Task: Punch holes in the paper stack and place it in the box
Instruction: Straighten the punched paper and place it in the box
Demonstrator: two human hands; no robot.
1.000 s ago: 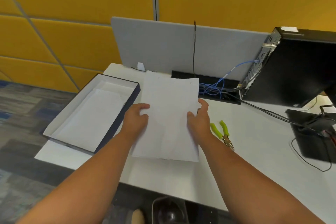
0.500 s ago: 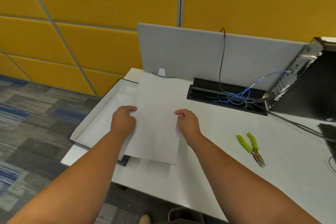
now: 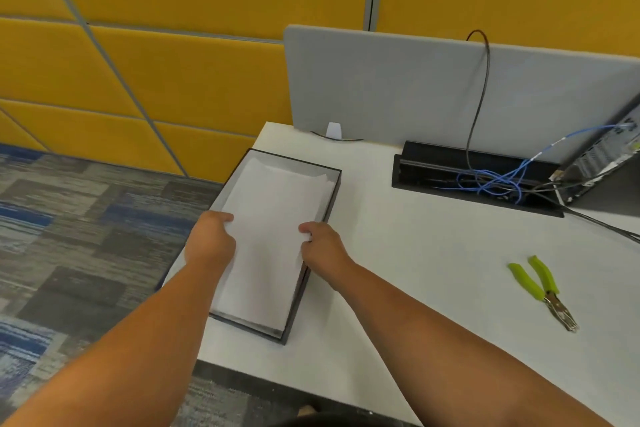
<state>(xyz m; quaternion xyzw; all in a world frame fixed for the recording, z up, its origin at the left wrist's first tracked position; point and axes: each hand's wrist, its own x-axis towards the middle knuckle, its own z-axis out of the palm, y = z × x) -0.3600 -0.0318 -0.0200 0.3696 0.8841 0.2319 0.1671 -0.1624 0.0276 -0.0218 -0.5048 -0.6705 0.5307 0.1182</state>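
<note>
1. Now curled on the paper stack [image 3: 268, 236]: left hand [image 3: 209, 243] and right hand [image 3: 322, 248] pinching its side edges.
2. Lying within the box [image 3: 313, 253] at the desk [image 3: 415, 270] corner.
3. Probably left: letting go. Hole punch [image 3: 542, 289] idle, well apart.

Grey divider panel [image 3: 415, 87], tangled blue cables [image 3: 491, 180], black computer tower [image 3: 602, 163], patterned carpet [image 3: 69, 236]
</note>
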